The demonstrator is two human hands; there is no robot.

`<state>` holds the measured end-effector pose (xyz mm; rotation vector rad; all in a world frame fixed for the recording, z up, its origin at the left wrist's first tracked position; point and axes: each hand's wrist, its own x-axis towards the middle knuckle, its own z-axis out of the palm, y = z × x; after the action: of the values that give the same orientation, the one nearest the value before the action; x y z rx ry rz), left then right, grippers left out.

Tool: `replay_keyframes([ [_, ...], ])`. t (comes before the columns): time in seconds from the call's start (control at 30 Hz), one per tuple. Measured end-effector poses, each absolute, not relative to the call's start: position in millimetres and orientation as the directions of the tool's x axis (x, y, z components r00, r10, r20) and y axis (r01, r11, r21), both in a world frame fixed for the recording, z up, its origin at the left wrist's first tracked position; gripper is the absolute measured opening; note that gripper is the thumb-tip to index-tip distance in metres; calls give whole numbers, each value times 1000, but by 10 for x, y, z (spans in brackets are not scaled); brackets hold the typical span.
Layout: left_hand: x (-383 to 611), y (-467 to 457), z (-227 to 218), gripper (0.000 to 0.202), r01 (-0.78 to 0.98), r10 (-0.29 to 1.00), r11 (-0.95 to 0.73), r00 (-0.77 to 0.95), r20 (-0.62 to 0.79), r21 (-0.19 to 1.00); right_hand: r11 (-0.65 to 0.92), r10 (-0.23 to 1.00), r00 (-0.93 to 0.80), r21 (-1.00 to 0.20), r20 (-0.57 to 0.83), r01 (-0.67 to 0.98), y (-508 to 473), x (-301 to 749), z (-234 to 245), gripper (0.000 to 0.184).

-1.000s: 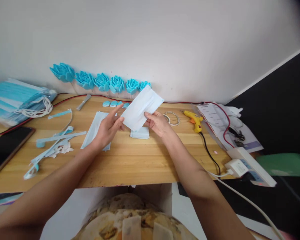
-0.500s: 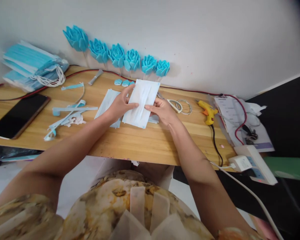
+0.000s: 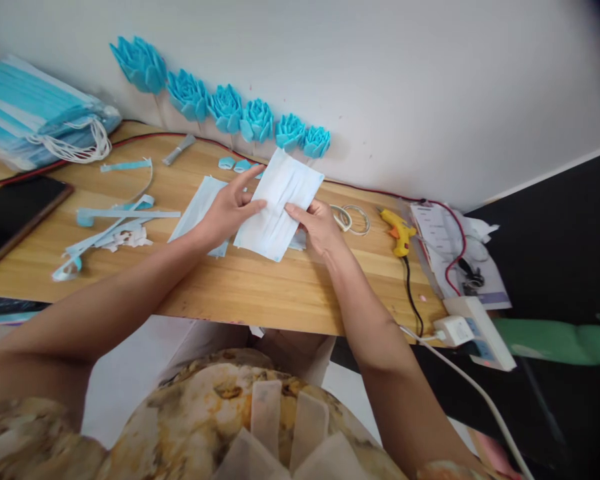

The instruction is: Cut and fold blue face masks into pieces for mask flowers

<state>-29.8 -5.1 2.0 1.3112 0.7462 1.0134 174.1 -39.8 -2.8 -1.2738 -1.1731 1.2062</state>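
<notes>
Between my two hands I hold a pale, pleated face mask sheet (image 3: 280,207) without ear loops, tilted above the table. My left hand (image 3: 233,210) pinches its left edge, thumb on the near face. The right edge sits in my right hand (image 3: 316,225), with that thumb pressed on the face too. Under my left hand lies another cut mask sheet (image 3: 195,210) on the wood. Behind the held sheet, a row of small blue folded pieces (image 3: 242,165) is partly hidden. A pair of scissors (image 3: 341,217) lies by my right hand, its blades covered by the hand.
Blue fabric flowers (image 3: 227,108) on stems line the wall. At left are stacked masks (image 3: 35,110), a phone (image 3: 17,220) and cut strips (image 3: 115,223). A tape ring (image 3: 359,220), yellow glue gun (image 3: 399,232), papers (image 3: 433,230) and a power strip (image 3: 480,330) occupy the right.
The view has shifted, so the table's things appear further left. The held mask sheet has turned slightly clockwise, and both hands keep their grip on it.
</notes>
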Motion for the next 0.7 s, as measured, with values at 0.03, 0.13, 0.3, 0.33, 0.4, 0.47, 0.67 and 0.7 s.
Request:
replay_keyframes([
  [0.03, -304, -49, 23, 75, -172, 912, -24, 400, 92, 985, -47, 998, 36, -999, -46, 22, -398, 1744, -29, 45],
  [0.13, -306, -60, 44, 63, -161, 893, 29, 448, 47, 986, -48, 998, 29, -999, -48, 5, -401, 1746, -37, 44],
  [0.3, -303, -90, 56, 52, 19, 881, 114, 459, -110, 993, -48, 998, 32, -998, -49, -50, -405, 1735, -67, 47],
  [0.33, -304, -92, 54, 49, 61, 891, 105, 437, -122, 993, -48, 998, 28, -997, -49, -55, -405, 1731, -67, 47],
  [0.4, -304, -92, 55, 45, 98, 912, 94, 390, -125, 991, -40, 999, 9, -998, -40, -57, -402, 1722, -55, 46],
  [0.47, -303, -89, 66, 44, 66, 926, 112, 355, -129, 991, -22, 1000, -10, -998, -21, -58, -395, 1717, -30, 43],
  [0.67, -284, -82, 122, 44, -71, 954, 156, 271, -131, 985, 19, 996, 84, -996, 12, -85, -362, 1742, 21, 40],
  [0.7, -282, -81, 127, 44, -78, 956, 155, 262, -130, 985, 16, 995, 101, -996, 8, -84, -362, 1747, 23, 40],
])
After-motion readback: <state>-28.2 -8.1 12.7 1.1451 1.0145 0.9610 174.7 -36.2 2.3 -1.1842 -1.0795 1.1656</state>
